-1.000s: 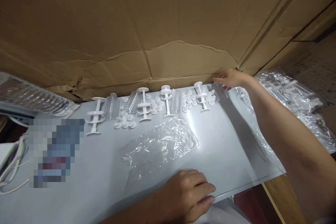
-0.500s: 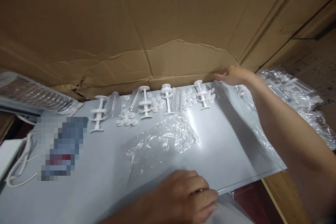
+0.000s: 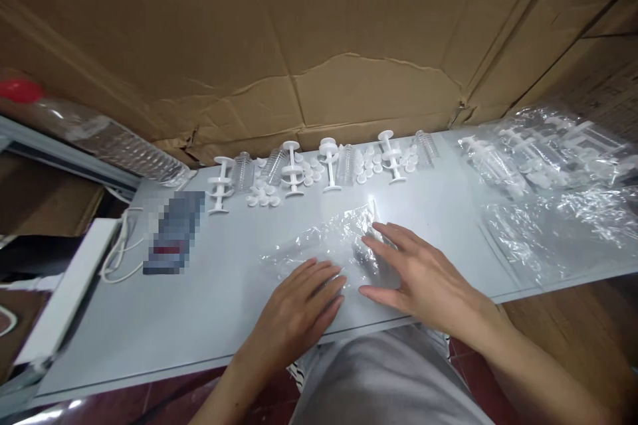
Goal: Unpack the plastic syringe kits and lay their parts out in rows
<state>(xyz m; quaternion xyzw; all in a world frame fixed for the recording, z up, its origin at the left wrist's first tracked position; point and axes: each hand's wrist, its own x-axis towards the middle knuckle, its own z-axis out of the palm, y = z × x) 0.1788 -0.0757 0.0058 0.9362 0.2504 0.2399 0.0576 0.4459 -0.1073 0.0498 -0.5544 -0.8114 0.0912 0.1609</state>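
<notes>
A crinkled clear plastic bag [image 3: 319, 242] lies on the grey table in front of me. My left hand [image 3: 299, 309] rests at its near edge, fingers stretched out and close together. Over the bag's right side, my right hand [image 3: 423, 275] is spread with thumb and fingers apart, holding nothing that I can see. Along the back stand white spool-like plastic pieces [image 3: 293, 169] with discs on a stem. Clear ribbed plastic bottles [image 3: 346, 165] lie between them. Several small white round caps [image 3: 263, 196] sit in clusters near these.
Filled clear bags [image 3: 538, 156] are heaped at the right, with flat empty bags [image 3: 558, 232] before them. A large red-capped bottle [image 3: 109, 133] lies at the left. Near it are a blurred-out object [image 3: 174, 232] and a white cable [image 3: 117, 252]. Cardboard [image 3: 323, 33] walls the back.
My right hand has come back from the rear ribbed bottle to the plastic bag. My left hand has uncurled and now lies by the bag. The view has shifted, showing more of the left side.
</notes>
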